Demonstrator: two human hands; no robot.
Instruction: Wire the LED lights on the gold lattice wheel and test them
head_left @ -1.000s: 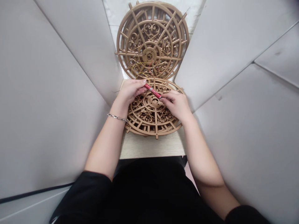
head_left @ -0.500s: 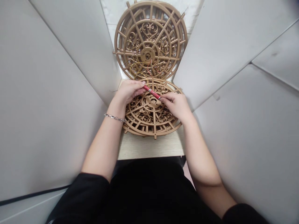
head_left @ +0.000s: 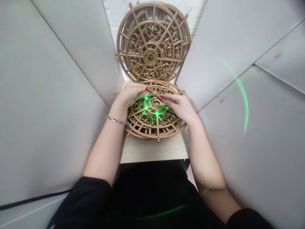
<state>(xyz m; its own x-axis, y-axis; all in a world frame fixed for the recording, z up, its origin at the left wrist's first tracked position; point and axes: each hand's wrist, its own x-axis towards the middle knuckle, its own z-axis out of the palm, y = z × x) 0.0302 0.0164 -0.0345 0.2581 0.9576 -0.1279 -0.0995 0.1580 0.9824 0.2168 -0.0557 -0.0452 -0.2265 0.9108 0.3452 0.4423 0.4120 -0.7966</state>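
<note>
Two red batteries (head_left: 154, 94), with a silver band where they meet, are held end to end in a slanted line. My left hand (head_left: 132, 94) pinches their upper left end; my right hand (head_left: 179, 105) grips the lower right end. Any wire ends under the fingertips are too small to make out. Directly beneath lies a stack of round gold openwork discs (head_left: 158, 128) with scrollwork and spokes. Several green lights (head_left: 157, 113) glow in a ring around the hub of the top disc.
More gold discs (head_left: 150, 56) lean stacked behind, with thin yellow wires (head_left: 140, 65) hanging from their hub. The front stack rests on a pale wooden board (head_left: 154, 151). Light grey panels stand close on the left (head_left: 59, 105) and right (head_left: 250, 79).
Green lights have come on around the hub of the front disc, and green streaks of light now show on the right panel and my clothing. Both hands have hardly moved.
</note>
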